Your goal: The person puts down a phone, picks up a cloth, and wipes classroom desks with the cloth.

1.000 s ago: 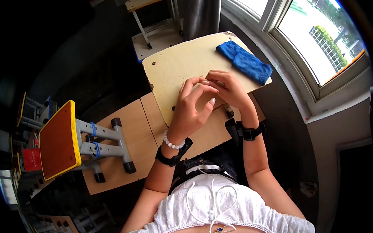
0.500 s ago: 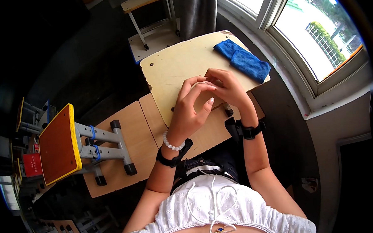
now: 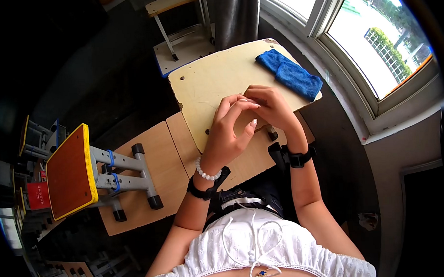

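Over the near edge of the cream desktop (image 3: 214, 77), both hands meet at the fingertips. My left hand (image 3: 230, 125) is open, with bent fingers and its thumb held apart. Its wrist carries a white bead bracelet (image 3: 207, 171) and a black strap. My right hand (image 3: 272, 105) has loosely curved fingers touching the left fingertips, and its thumb is hidden. No object shows in either hand. A folded blue cloth (image 3: 289, 75) lies beyond my right hand, near the desktop's right edge.
An upturned stool with a red-brown, yellow-edged seat (image 3: 71, 172) rests on a light wooden surface (image 3: 164, 161) at left. Another desk (image 3: 176, 3) stands beyond, beside a grey curtain (image 3: 236, 19). The window frame and sill (image 3: 351, 91) run along the right.
The view has shifted slightly, moving the stool and desk a little in the picture. My hands keep nearly the same pose, fingertips together.
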